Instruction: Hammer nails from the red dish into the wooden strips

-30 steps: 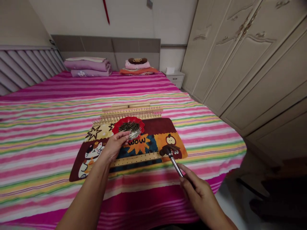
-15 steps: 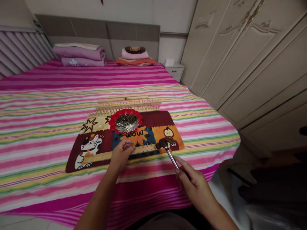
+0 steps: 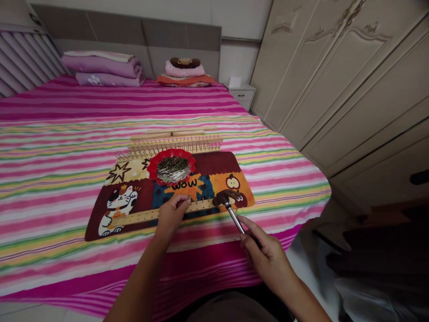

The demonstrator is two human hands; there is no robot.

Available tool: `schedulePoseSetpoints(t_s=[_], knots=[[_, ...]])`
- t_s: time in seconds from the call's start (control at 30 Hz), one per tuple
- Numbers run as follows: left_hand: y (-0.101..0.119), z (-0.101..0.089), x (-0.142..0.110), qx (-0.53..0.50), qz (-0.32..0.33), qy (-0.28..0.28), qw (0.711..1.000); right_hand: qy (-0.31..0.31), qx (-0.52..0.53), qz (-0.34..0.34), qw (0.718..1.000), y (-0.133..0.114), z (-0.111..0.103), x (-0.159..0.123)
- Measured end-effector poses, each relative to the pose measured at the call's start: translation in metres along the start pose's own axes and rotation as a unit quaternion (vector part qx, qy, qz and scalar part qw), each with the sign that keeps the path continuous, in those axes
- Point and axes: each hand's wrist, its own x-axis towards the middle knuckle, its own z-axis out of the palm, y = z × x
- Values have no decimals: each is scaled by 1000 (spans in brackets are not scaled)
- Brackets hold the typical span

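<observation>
Nails [image 3: 173, 170] heaped in red bowl [image 3: 151, 169], left hand [image 3: 173, 213] pinched above wooden strip [image 3: 140, 217], right hand [image 3: 264, 249] gripping hammer [image 3: 233, 215]

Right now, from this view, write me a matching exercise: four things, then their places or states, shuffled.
Things:
1. Hammer
2. Red bowl
3. Bedside cabinet
4. Drilled wooden strip

Places or states:
A. Beside the wardrobe
B. Along the mat's near edge
C. In the right hand
D. Heaped with nails

Pairs: 1-C, 2-D, 3-A, 4-B

Dim soft indoor light, slight blur, stretched edges
</observation>
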Motion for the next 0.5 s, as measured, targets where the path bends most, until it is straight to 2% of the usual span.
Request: schedulePoseSetpoints(t_s=[0.23, 0.5], knots=[[-2, 1, -1, 30, 20, -3, 999, -10, 2, 4, 1000, -2, 1, -1], [-11, 2, -3, 66, 83, 13, 994, -11, -16, -67, 998, -21, 10, 14]])
